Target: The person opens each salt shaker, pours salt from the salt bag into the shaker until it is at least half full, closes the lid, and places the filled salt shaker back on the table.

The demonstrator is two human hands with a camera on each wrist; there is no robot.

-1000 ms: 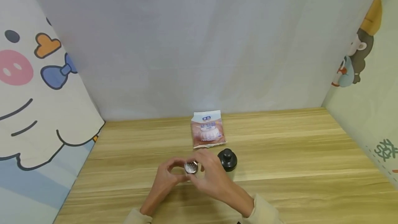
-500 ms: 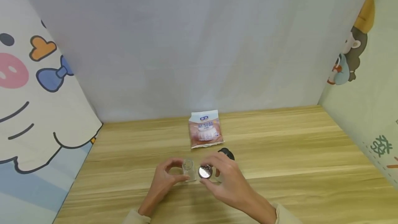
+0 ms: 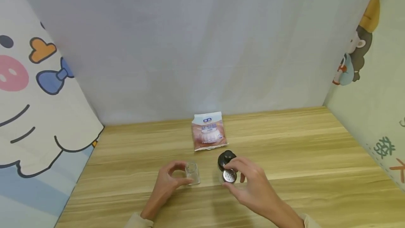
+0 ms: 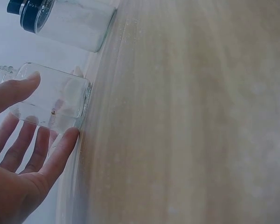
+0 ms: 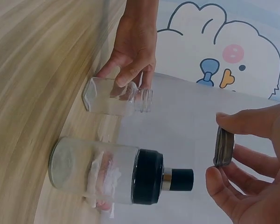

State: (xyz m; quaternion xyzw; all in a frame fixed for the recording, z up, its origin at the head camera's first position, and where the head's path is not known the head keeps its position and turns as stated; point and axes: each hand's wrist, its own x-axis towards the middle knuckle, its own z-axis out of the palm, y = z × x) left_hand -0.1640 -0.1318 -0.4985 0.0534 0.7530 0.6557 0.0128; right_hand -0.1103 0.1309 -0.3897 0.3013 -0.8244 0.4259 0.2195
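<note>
Perforated metal lid [image 3: 229,176], pinched between thumb and fingers of the right hand [image 3: 253,182], hangs in the air to the right of the small glass bottle [image 3: 194,176]. The left hand's [image 3: 167,179] thumb and fingers curve round that bottle, upright, its threaded neck bare. Right of the bottle stands a black-capped glass jar [image 5: 148,177]; behind the bottle, a printed packet [image 3: 209,132]; beneath it, the wooden table [image 3: 284,147].
</note>
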